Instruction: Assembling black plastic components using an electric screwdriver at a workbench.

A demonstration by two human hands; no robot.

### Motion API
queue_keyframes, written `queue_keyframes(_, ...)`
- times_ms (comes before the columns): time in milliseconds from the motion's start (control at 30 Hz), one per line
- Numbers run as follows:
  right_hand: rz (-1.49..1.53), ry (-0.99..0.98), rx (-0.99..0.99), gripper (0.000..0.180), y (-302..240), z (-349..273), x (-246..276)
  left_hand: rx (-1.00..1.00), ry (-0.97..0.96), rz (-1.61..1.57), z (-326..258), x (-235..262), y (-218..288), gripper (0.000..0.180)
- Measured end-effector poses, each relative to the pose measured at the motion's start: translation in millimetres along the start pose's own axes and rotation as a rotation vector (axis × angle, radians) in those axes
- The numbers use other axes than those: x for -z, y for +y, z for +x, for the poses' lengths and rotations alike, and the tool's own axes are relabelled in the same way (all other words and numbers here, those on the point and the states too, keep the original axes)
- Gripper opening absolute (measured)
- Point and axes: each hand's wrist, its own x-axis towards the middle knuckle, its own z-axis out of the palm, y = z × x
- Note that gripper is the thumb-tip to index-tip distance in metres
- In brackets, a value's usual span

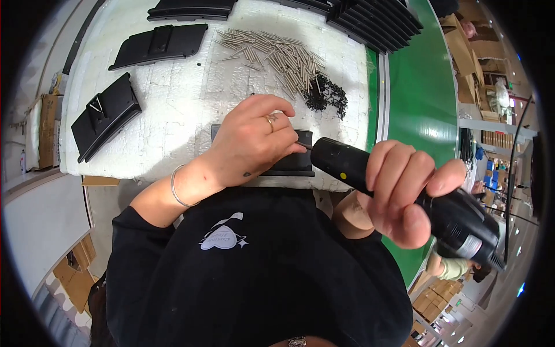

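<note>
My right hand (404,188) is wrapped round a black corded electric screwdriver (341,162), which lies aslant with its bit end toward my left hand. My left hand (251,139) is over a black plastic part (292,172) at the near edge of the white foam-like work surface (173,115). Its fingers are curled and closed by the screwdriver's thin bit, and whatever they pinch is hidden. Most of the part beneath is covered by that hand. Beyond my hands lie a heap of thin metal pins (295,63) and a pile of tiny black screws (326,98).
Curved black plastic parts lie at the left (107,118), the far left (159,45) and the back (191,8). A stack of black parts (376,23) stands at the back right. Rightward runs a green surface (422,87). The screwdriver's cord (509,202) hangs at the right.
</note>
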Motion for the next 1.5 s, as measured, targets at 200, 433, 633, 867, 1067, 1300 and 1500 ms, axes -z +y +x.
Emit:
queue_keyframes(200, -0.07, -0.184, -0.05, 0.034, 8.3, -0.7, 3.4, 0.085, -0.024, 0.025, -10.5, -4.0, -7.1, 0.024)
queue_keyframes(433, -0.078, 0.049, -0.006, 0.03, 25.2, -4.2, 6.6, 0.18, -0.01, 0.099, 1.0, 3.6, -79.0, 0.013)
queue_keyframes(633, -0.095, 0.076, -0.007, 0.029, 21.9, -3.6, 7.8, 0.181, -0.176, 0.384, 3.8, 2.9, -111.7, 0.006)
queue_keyframes(867, -0.094, 0.084, -0.002, 0.03, 25.6, -5.9, 13.6, 0.202, -0.099, 0.189, -9.2, 10.1, -51.9, 0.011)
queue_keyframes(1067, -0.045, 0.183, -0.145, 0.033, 30.9, -11.9, 5.8, 0.276, -0.068, 0.01, -34.5, 13.4, -13.5, 0.019)
queue_keyframes(1300, -0.045, 0.094, -0.227, 0.032, 34.8, -10.0, 3.5, 0.285, -0.015, 0.029, -42.6, 4.5, -9.8, 0.016)
queue_keyframes(1500, -0.045, 0.092, -0.24, 0.033, 41.1, -10.0, 4.5, 0.3, -0.006, 0.007, -43.6, 0.1, -11.2, 0.018)
